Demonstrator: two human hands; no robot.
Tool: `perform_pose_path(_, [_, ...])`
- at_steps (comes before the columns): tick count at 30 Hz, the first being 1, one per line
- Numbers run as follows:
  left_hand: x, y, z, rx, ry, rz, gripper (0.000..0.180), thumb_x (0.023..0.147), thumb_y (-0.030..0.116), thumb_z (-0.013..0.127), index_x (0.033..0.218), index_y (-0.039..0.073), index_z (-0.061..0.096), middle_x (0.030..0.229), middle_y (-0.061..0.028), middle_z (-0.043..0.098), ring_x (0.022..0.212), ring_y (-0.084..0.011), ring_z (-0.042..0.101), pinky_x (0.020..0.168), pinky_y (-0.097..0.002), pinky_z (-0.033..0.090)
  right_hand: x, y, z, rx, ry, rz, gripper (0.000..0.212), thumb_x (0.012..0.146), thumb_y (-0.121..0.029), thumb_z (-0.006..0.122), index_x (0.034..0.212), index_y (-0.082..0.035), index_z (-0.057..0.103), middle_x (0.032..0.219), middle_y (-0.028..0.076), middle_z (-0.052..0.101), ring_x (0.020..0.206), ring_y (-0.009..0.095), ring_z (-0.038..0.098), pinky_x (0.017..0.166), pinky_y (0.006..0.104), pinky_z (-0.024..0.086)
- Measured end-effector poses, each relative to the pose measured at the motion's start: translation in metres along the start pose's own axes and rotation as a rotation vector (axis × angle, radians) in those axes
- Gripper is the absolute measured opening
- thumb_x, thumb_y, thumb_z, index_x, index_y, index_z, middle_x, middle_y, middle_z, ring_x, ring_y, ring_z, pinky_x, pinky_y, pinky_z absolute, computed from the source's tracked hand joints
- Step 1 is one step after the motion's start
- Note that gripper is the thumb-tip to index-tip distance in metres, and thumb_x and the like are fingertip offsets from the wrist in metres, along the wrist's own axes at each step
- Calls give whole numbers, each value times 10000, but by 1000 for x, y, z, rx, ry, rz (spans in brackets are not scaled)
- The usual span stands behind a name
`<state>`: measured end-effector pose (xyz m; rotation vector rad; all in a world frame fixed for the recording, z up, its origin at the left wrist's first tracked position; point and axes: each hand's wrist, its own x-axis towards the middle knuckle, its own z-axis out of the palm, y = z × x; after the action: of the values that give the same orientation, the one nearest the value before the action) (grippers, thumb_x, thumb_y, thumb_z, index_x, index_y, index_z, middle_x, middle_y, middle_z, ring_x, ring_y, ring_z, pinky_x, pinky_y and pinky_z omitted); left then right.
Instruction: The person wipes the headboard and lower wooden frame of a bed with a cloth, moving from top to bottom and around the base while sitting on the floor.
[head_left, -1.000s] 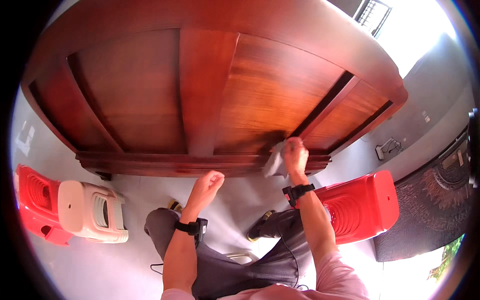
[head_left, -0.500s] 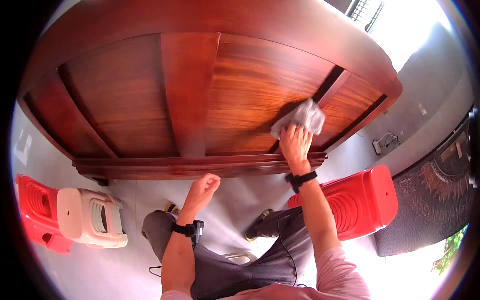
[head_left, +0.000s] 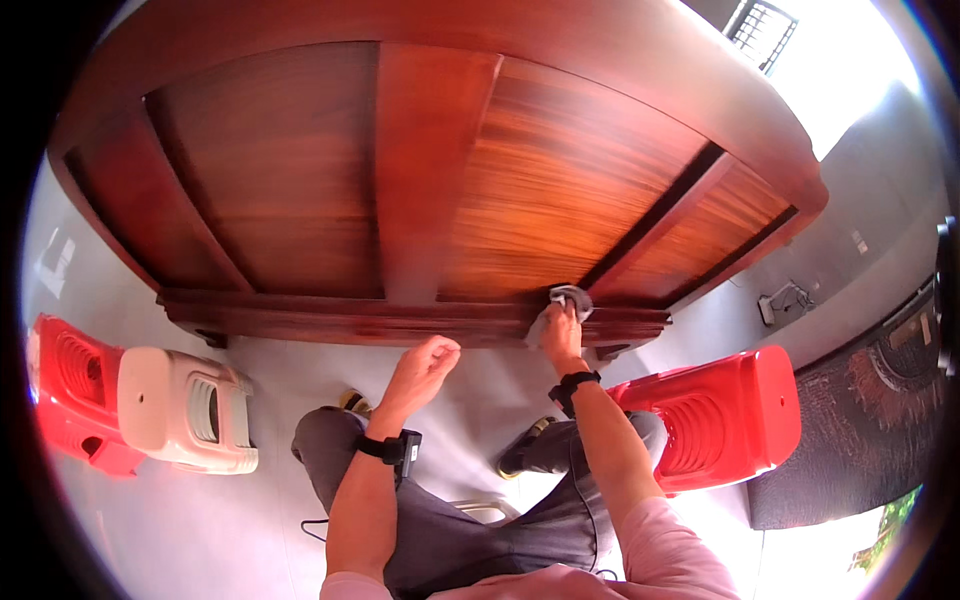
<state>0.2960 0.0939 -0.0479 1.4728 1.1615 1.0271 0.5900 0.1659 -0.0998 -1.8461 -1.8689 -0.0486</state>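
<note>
A large reddish-brown wooden piece of furniture (head_left: 425, 150) with framed panels stands before me. My right hand (head_left: 562, 332) grips a crumpled grey cloth (head_left: 573, 297) against its lower rail, at the bottom of the right-hand panel. Part of the cloth hangs out beside the fingers, and the palm side is hidden. My left hand (head_left: 422, 372) hovers over my left knee, just below the lower edge of the wood. Its fingers are curled together, with nothing seen in them. Both wrists wear black straps.
To my right is a red plastic stool (head_left: 715, 420), close to my right knee. A cream stool (head_left: 185, 410) and another red stool (head_left: 80, 395) stand on the left. Beyond the furniture's right end, a power strip with cables (head_left: 785, 302) lies near a dark textured panel (head_left: 850, 430).
My right hand has brought the cloth down and left, from the panel's upright divider to the lower rail. My left hand is slightly higher and further right. The view has shifted a little.
</note>
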Motion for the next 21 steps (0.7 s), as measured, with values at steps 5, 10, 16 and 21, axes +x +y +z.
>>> perform_pose_path(5, [2, 1, 4, 36, -31, 11, 171, 913, 171, 604, 1011, 30, 610, 860, -37, 636, 762, -100, 580, 703, -252, 470, 10, -83, 18, 147, -54, -331, 405, 754, -9, 547, 1153, -80, 550, 909, 198, 576, 847, 392, 581, 738, 463, 500])
perform_pose_path(10, [6, -3, 3, 44, -2, 43, 171, 912, 170, 605, 1013, 33, 605, 860, -35, 633, 751, -99, 580, 701, -255, 471, 14, -165, 37, 509, -22, -171, 404, 781, -6, 554, 1169, -81, 468, 973, 221, 602, 877, 414, 590, 746, 462, 482])
perform_pose_path(16, [4, -1, 2, 65, -17, -11, 243, 897, 222, 602, 1054, 36, 607, 952, -133, 678, 886, -248, 656, 787, -342, 502, 14, -139, 46, 592, -55, -107, 336, 775, -51, 575, 1103, -94, 511, 1046, 206, 595, 962, 416, 582, 803, 477, 474])
perform_pose_path(21, [4, -1, 2, 85, 37, -49, 250, 883, 235, 613, 1043, 43, 622, 954, -138, 679, 878, -266, 656, 782, -353, 501, 55, -185, -83, 759, 412, -297, 438, 779, 14, 556, 1210, 4, 479, 1134, 219, 544, 1060, 374, 533, 930, 415, 421])
